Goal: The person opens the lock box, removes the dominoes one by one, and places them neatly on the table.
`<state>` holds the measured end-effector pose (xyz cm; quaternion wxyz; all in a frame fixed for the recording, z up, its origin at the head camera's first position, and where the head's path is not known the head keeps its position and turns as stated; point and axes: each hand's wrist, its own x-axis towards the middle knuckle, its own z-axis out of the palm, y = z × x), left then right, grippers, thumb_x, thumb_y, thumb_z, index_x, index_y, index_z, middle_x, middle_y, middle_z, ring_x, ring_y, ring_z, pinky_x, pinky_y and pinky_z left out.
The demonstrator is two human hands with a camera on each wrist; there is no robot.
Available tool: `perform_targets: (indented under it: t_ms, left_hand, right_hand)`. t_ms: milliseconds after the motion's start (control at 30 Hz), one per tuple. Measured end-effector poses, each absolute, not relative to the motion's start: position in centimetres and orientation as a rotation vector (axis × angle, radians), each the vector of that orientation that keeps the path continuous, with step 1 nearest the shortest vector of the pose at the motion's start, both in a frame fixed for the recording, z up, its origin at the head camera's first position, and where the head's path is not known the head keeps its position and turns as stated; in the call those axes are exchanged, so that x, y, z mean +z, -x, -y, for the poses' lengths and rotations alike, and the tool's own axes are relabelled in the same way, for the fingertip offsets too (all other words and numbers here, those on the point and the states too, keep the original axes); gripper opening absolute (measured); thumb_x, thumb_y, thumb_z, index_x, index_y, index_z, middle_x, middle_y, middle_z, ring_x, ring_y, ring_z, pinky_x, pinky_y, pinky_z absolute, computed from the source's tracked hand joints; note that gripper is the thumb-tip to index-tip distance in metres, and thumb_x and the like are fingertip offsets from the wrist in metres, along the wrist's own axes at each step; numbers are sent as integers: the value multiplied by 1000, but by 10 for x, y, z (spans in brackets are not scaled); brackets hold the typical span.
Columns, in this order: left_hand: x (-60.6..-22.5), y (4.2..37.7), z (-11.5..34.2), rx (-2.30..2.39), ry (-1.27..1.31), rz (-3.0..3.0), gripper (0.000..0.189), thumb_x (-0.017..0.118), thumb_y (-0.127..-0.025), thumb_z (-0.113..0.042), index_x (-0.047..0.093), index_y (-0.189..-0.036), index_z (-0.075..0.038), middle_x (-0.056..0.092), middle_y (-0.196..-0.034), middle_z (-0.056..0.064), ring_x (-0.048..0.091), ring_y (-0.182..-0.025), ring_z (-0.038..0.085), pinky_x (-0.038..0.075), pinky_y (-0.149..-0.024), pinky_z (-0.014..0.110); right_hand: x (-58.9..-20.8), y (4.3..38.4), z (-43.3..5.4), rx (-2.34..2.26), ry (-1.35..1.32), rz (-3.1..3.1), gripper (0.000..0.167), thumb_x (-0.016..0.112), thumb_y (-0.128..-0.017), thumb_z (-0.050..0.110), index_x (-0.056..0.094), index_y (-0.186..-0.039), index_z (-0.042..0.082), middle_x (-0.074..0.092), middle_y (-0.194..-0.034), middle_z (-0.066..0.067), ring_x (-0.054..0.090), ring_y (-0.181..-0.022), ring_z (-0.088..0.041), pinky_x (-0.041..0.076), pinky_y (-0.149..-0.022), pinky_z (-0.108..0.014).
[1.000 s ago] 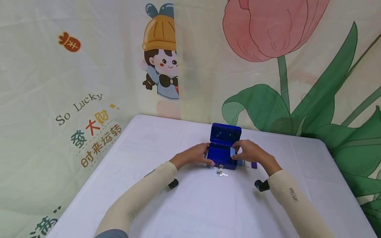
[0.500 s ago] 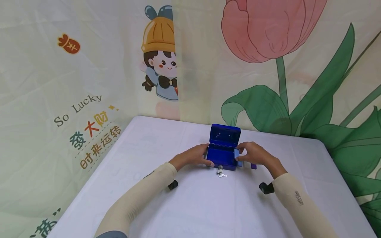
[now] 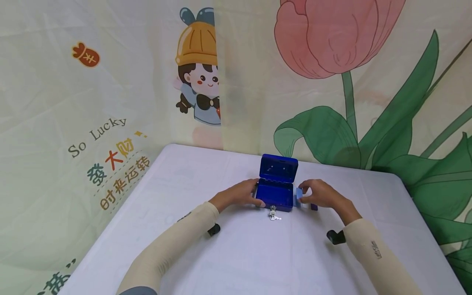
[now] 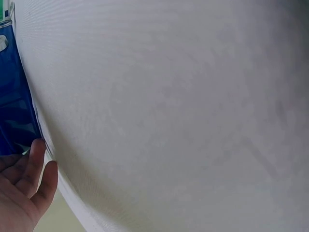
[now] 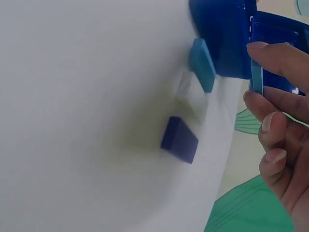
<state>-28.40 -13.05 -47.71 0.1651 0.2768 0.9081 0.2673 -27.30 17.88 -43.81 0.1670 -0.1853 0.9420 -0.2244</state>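
Note:
A dark blue cash box [image 3: 279, 169] stands on the white table with its lid raised and its inside bare. Keys [image 3: 274, 216] hang from the lock at its front. My left hand [image 3: 242, 192] grips the box's left side, thumb at the front corner and fingers further back. Just off the right side, my right hand [image 3: 321, 194] pinches a thin light blue block [image 5: 257, 77] between thumb and fingertips. Below it on the table, in the right wrist view, a second light blue block [image 5: 202, 65], a white block [image 5: 191, 96] and a purple block [image 5: 179, 140] lie in a row.
The white tabletop [image 3: 228, 262] ends close behind the box at a patterned cloth wall [image 3: 247, 102]. Black wrist cameras [image 3: 335, 237] stick out inward from both sleeved forearms.
My right hand has moved right, carrying the light blue block from over the box's right part to outside its right wall. My left hand has stayed at the box.

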Motion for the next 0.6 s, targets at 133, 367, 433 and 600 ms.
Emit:
perform_targets:
  t_ms: [133,367,433,600]
  left_hand:
    - [-476,284,131,762,-786,-2586,101,78,-82,-55,29,-158,-10,46,-155,11,44,-143,25,35,-119,44]
    - [-476,283,131,749,-782,-2587,102,78,-82,-56,29,-158,-10,46,-155,11,43,-143,25,34,-119,44]
    - [-475,283,131,751,-781,-2586,102,78,-81,-56,29,-158,-10,46,-155,11,43,-143,25,34,-119,44]
    - [-474,283,131,757,-781,-2584,102,79,-81,-55,29,-158,-9,46,-155,12,43,-143,25,35,-119,44]
  right_hand:
    - [-442,272,-183,-649,493,-2675,48,80,-86,25,66,-125,2,69,-106,-6,61,-93,-19,58,-86,-40]
    - [-445,272,-190,-648,468,-2676,47,81,-86,25,66,-125,2,69,-106,-7,62,-91,-19,59,-84,-38]
    - [-446,273,-192,-655,454,-2669,47,80,-86,24,66,-125,2,69,-106,-8,62,-89,-19,59,-82,-36]
    - [-449,273,-199,-651,435,-2670,47,81,-86,23,66,-125,1,68,-105,-8,61,-87,-19,59,-79,-35]
